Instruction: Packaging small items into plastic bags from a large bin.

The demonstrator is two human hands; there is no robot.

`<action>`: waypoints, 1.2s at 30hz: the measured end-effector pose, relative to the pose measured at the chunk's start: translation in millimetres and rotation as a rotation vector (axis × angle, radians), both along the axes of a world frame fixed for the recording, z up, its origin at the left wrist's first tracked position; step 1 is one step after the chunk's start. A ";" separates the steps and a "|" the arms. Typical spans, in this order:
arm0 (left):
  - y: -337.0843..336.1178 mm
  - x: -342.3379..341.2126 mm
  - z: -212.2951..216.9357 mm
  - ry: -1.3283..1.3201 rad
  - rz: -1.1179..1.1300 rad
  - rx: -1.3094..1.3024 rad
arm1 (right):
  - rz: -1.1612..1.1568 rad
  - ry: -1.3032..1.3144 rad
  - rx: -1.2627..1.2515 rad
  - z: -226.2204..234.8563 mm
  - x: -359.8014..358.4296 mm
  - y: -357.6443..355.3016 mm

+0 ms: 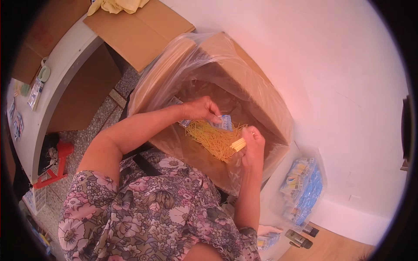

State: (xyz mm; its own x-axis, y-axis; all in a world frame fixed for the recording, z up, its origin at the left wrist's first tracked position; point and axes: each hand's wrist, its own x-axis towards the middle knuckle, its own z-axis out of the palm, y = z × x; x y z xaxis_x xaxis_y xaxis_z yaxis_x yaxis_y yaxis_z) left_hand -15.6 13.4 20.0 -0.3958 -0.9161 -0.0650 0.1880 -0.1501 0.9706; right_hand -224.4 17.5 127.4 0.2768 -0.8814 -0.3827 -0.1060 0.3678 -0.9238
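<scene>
My left hand (203,108) is closed, pinching a small clear packet with blue print (225,122) at its upper edge. In my right hand (254,143), the fingers are wrapped round a small bundle of thin yellow sticks (237,145). Both hands are inside a large cardboard box (252,65) lined with clear plastic film (174,48). Below them lies a loose heap of the same thin yellow sticks (209,140). Another printed packet (184,122) lies partly hidden beside my left wrist.
To the right stands a clear bag of blue and yellow packets (302,189). Dark small devices (298,239) lie below it. At left are a curved white table (67,56) and a red stool (61,163). A cardboard flap (139,32) with yellow cloth (117,5) sits behind.
</scene>
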 end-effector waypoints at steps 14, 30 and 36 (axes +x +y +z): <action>-0.1 -4.9 -4.4 0.021 -0.173 -0.034 | 0.090 0.246 -0.378 -28.5 14.1 -30.7; -3.2 6.7 -11.8 -0.086 -0.125 0.075 | 0.251 0.617 -0.995 -27.6 27.8 21.8; -10.3 33.2 -63.6 -0.939 0.049 -0.344 | 0.013 0.626 -0.758 47.6 -61.7 74.1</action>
State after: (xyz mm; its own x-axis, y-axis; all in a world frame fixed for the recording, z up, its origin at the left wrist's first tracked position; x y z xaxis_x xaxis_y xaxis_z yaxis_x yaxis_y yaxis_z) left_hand 17.6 3.1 -43.6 -0.2815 -0.9576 -0.0605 -0.6789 0.1542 0.7179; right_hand -286.1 91.7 175.0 0.2278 -0.9525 0.2020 -0.6565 -0.3034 -0.6906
